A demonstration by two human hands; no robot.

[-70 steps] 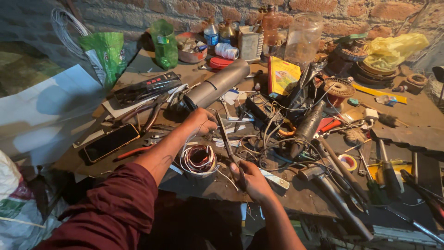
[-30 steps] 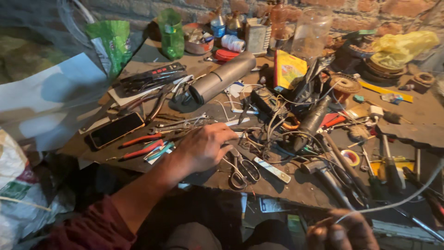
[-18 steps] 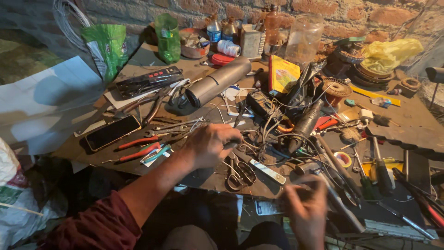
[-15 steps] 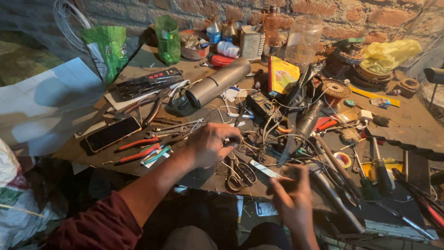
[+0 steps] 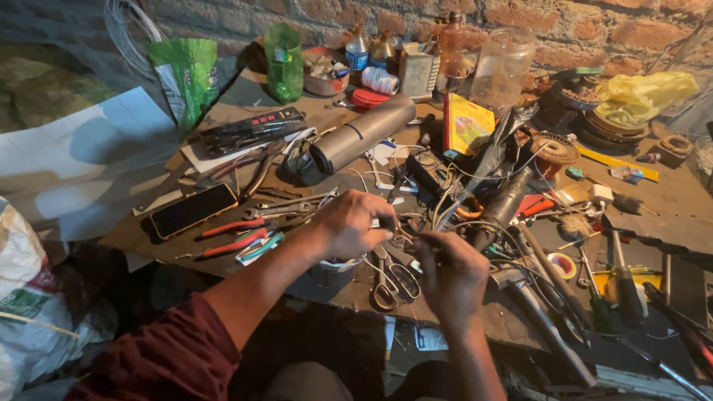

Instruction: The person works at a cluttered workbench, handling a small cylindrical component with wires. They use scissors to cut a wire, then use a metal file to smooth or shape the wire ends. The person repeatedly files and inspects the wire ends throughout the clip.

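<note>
Left hand (image 5: 353, 223) closed, back to camera; whatever its fingers pinch is hidden. Right hand (image 5: 453, 275) likewise covers its fingertips and any wire between the two hands. Scissors (image 5: 390, 278) partly under both hands. White sack (image 5: 30, 297) cut by left edge. Tools (image 5: 668, 319) at near right run off frame. Far jars (image 5: 445, 44) blurred, contents unreadable.

Two hands (image 5: 353, 223) (image 5: 451, 273), one phone (image 5: 193, 210), one scissors (image 5: 391, 278), one grey tube (image 5: 362, 134), one glass jar (image 5: 503, 68), two green bags (image 5: 186, 70) (image 5: 284, 61).
</note>
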